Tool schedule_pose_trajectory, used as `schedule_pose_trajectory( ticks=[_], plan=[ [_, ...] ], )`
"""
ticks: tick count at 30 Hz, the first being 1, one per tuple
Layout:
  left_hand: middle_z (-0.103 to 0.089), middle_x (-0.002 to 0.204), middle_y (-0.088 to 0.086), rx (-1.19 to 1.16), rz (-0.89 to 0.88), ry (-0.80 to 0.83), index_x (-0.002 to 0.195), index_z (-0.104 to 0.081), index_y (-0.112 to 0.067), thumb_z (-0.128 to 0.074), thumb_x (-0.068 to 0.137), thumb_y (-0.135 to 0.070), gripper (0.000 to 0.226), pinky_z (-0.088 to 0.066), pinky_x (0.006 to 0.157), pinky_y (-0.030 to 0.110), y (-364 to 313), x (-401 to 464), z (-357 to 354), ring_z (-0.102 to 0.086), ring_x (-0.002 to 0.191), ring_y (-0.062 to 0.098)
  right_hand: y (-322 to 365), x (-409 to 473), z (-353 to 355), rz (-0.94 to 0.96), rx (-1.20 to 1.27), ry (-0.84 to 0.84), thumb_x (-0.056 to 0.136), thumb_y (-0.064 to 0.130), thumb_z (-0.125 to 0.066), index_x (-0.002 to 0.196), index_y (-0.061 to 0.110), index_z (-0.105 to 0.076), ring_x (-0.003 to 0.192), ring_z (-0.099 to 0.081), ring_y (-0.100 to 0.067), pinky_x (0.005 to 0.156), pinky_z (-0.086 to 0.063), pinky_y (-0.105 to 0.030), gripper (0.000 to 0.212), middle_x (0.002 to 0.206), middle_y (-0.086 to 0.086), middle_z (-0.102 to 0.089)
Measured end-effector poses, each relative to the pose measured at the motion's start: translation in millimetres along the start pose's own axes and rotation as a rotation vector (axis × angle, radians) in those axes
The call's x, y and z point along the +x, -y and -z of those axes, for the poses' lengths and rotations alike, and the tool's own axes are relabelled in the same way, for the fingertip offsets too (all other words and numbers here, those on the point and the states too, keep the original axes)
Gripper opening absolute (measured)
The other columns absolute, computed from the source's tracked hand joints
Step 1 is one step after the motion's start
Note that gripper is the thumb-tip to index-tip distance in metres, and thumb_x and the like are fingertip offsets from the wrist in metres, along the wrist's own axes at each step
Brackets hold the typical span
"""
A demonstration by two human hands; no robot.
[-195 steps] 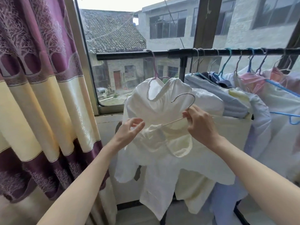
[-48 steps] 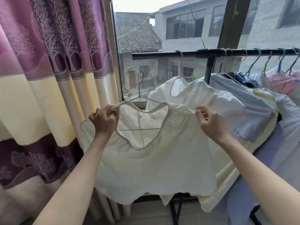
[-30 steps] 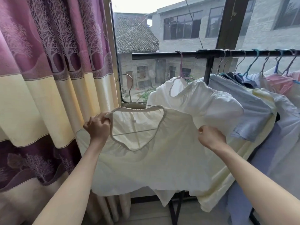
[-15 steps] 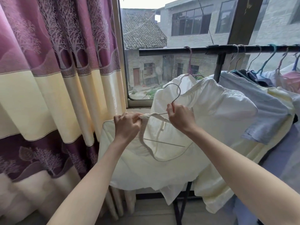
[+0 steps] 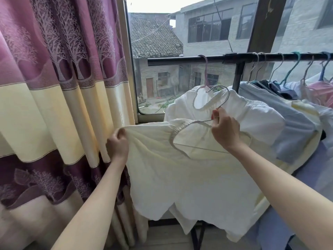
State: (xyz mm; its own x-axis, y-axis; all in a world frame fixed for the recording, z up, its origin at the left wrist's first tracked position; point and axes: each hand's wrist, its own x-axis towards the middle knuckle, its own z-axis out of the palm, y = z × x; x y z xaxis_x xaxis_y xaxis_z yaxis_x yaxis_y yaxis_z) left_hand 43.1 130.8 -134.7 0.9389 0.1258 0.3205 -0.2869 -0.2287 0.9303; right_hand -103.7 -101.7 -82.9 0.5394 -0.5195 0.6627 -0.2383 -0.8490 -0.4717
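A pale cream blouse (image 5: 180,177) hangs on a thin wire hanger (image 5: 220,101) in front of me. My right hand (image 5: 225,131) grips the hanger's neck just below its hook, above the gathered neckline. My left hand (image 5: 117,146) pinches the blouse's left shoulder and pulls the fabric out to the left. The hook is free in the air, below the black clothes rail (image 5: 198,60). Behind the blouse a white top (image 5: 252,120) hangs from the rail on a pink hanger (image 5: 205,73).
Several more garments on coloured hangers crowd the rail to the right, among them a light blue shirt (image 5: 292,130). A purple and cream curtain (image 5: 63,105) fills the left. The window (image 5: 158,69) behind the rail looks onto buildings. The rail's upright post (image 5: 237,78) stands mid-rail.
My left hand slid from the collar out to the blouse's left shoulder and stretches it sideways. My right hand keeps hold of the hanger's neck and has moved right and slightly up.
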Motion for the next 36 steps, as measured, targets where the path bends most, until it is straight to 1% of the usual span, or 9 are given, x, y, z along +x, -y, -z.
schedule_pose_trajectory(
  ticks=[2, 7, 10, 14, 20, 23, 29, 32, 36],
  plan=[
    [-0.066, 0.105, 0.011, 0.06, 0.133, -0.092, 0.111, -0.065, -0.01, -0.042, 0.096, -0.025, 0.031, -0.042, 0.089, 0.033, 6.2, 5.0, 2.2, -0.057, 0.095, 0.028, -8.0, -2.1, 5.5, 0.034, -0.028, 0.02, 0.097, 0.019, -0.036, 0.093, 0.002, -0.054, 0.082, -0.057, -0.046, 0.065, -0.026, -0.036, 0.025, 0.086, -0.026, -0.064],
    [-0.067, 0.107, 0.009, 0.287, 0.337, 0.211, 0.08, -0.068, -0.024, -0.045, 0.072, -0.022, 0.025, -0.04, 0.1, 0.047, 36.7, 6.2, -4.3, -0.056, 0.101, 0.034, -3.8, 0.4, 11.6, 0.056, 0.059, -0.045, 0.09, 0.029, -0.029, 0.087, 0.004, -0.055, 0.077, -0.058, -0.045, 0.066, -0.035, -0.039, 0.036, 0.079, -0.023, -0.064],
    [-0.061, 0.122, 0.008, 0.242, 0.199, 0.226, 0.115, -0.063, -0.019, -0.048, 0.088, -0.021, 0.03, -0.042, 0.093, 0.031, 24.8, -1.0, -10.1, -0.054, 0.111, 0.028, -2.4, 3.9, 12.6, 0.053, 0.038, -0.016, 0.092, 0.028, -0.03, 0.088, 0.005, -0.055, 0.08, -0.058, -0.043, 0.065, -0.031, -0.036, 0.034, 0.082, -0.022, -0.065],
    [-0.061, 0.12, 0.005, 0.13, -0.146, 0.307, 0.118, -0.061, -0.015, -0.047, 0.095, -0.022, 0.028, -0.037, 0.084, 0.022, -7.3, -7.8, -14.4, -0.053, 0.102, 0.013, -3.7, 1.4, 11.8, 0.075, 0.022, 0.031, 0.094, 0.023, -0.032, 0.088, 0.006, -0.056, 0.082, -0.058, -0.042, 0.065, -0.026, -0.032, 0.029, 0.085, -0.02, -0.065],
    [-0.069, 0.106, 0.005, 0.324, -0.597, 0.496, 0.11, -0.067, -0.016, -0.051, 0.08, -0.052, 0.049, -0.045, 0.091, 0.049, -22.4, -24.8, -26.9, -0.062, 0.101, 0.026, 6.2, 2.2, 13.2, 0.049, 0.076, 0.1, 0.096, 0.013, -0.039, 0.087, 0.007, -0.056, 0.085, -0.056, -0.039, 0.065, -0.026, -0.031, 0.02, 0.088, -0.019, -0.065],
    [-0.072, 0.092, 0.007, 0.307, -0.648, 0.426, 0.1, -0.07, -0.011, -0.056, 0.08, -0.034, 0.034, -0.047, 0.084, 0.052, -20.1, -26.0, -30.6, -0.066, 0.086, 0.029, 8.2, -0.1, 13.5, 0.014, 0.057, 0.136, 0.095, 0.011, -0.039, 0.088, 0.009, -0.056, 0.09, -0.056, -0.037, 0.067, -0.027, -0.031, 0.018, 0.094, -0.017, -0.066],
    [-0.068, 0.099, -0.001, 0.403, -0.706, 0.543, 0.099, -0.067, -0.016, -0.037, 0.088, -0.039, 0.039, -0.042, 0.087, 0.04, -26.7, -45.5, -42.0, -0.061, 0.094, 0.025, 16.0, -9.7, 6.8, 0.042, 0.271, 0.165, 0.093, 0.013, -0.049, 0.083, 0.007, -0.062, 0.079, -0.056, -0.027, 0.069, -0.038, -0.032, 0.018, 0.082, -0.005, -0.064],
    [-0.067, 0.086, -0.005, 0.348, -0.632, 0.4, 0.081, -0.064, -0.016, -0.037, 0.085, -0.031, 0.031, -0.026, 0.081, 0.03, -28.2, -44.8, -45.2, -0.058, 0.09, 0.024, 15.1, -13.5, 12.5, 0.042, 0.42, 0.181, 0.093, 0.016, -0.051, 0.1, 0.004, -0.065, 0.08, -0.058, -0.021, 0.074, -0.04, -0.025, 0.019, 0.087, -0.008, -0.066],
    [-0.064, 0.084, -0.002, 0.333, -0.565, 0.191, 0.085, -0.067, -0.015, -0.047, 0.09, -0.023, 0.023, -0.015, 0.078, 0.026, -25.3, -28.0, -33.4, -0.051, 0.097, 0.025, -19.0, -25.4, 29.1, -0.006, 0.234, -0.081, 0.087, 0.013, -0.036, 0.109, 0.005, -0.063, 0.102, -0.057, -0.028, 0.087, -0.038, -0.027, 0.035, 0.105, -0.011, -0.067]
  ],
)
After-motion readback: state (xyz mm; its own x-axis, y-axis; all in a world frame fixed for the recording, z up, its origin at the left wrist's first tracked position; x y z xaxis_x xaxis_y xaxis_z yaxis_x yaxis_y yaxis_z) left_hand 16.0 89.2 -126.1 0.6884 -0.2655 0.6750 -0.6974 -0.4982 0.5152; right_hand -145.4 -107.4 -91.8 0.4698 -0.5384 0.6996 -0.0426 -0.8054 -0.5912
